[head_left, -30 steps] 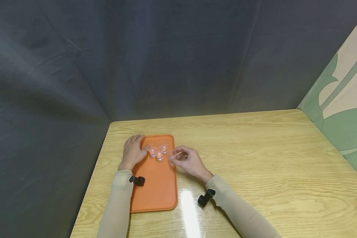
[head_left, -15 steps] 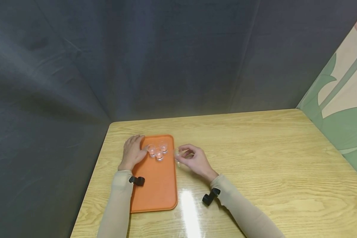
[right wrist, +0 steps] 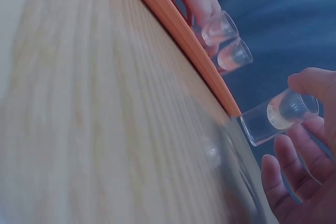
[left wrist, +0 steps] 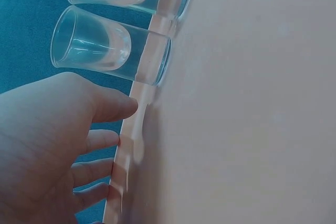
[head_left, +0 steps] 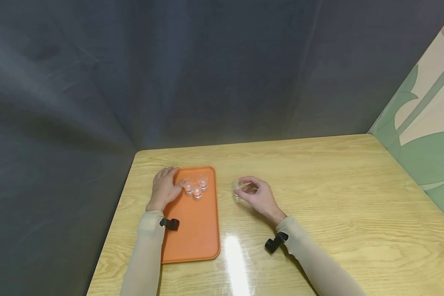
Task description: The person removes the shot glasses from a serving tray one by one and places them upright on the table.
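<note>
My right hand (head_left: pixel 258 196) pinches a small clear shot glass (right wrist: pixel 278 115) between thumb and fingers, to the right of the orange tray (head_left: pixel 190 234). The glass is upright, close over the wooden table; whether its base touches the wood I cannot tell. Three similar glasses stand together at the tray's far end: a left one (head_left: pixel 188 187), a nearer middle one (head_left: pixel 197 193) and a right one (head_left: pixel 202 183). My left hand (head_left: pixel 163 190) rests at the tray's left rim, fingers relaxed. In the left wrist view its thumb lies near a glass (left wrist: pixel 107 43), without gripping it.
The wooden table (head_left: pixel 318 197) stretches far to the right of the tray. A dark cloth (head_left: pixel 222 74) hangs behind the table and along its left side. At the right edge hangs a flower-patterned cloth (head_left: pixel 429 164). Light glares off the wood (head_left: pixel 234 263) beside the tray's near corner.
My right hand has carried its shot glass rightward from over the tray's right rim to over the table. The left hand and the other three glasses have stayed in place.
</note>
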Tool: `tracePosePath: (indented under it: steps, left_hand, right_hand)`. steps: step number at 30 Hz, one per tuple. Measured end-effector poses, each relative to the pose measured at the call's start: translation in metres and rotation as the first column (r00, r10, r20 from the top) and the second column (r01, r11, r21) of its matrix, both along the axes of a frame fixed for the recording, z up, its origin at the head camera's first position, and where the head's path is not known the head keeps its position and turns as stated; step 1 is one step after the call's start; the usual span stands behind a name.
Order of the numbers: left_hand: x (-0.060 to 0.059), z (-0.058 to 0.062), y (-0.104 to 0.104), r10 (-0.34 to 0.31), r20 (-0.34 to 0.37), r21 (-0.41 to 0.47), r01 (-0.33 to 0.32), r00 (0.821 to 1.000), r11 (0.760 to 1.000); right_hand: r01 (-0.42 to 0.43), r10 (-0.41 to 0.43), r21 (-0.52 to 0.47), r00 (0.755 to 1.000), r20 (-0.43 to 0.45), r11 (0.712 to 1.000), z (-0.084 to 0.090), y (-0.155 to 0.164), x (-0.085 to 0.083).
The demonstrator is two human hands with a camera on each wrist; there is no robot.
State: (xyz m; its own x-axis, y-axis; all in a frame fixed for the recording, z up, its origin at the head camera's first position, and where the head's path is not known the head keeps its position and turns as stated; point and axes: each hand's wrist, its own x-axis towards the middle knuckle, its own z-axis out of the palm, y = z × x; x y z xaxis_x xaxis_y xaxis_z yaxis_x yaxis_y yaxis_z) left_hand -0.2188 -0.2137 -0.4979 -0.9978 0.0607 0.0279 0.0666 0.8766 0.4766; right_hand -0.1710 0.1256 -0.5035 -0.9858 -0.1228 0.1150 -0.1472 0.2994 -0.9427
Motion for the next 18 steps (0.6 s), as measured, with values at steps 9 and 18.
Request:
tracePosePath:
  steps: [9,18]
  left_hand:
    - [-0.001,-0.001,0.001,-0.007,-0.003,0.012,0.007,1.000,1.000]
    - [0.001,-0.001,0.000,-0.009,-0.014,-0.001,0.009,1.000,1.000]
  right_hand:
    - [0.036,-0.036,0.010,0.999,-0.002,0.999,-0.001,0.022,0.000]
    - [0.088,-0.087,0.029,0.996,-0.011,0.996,-0.002,0.043,-0.003]
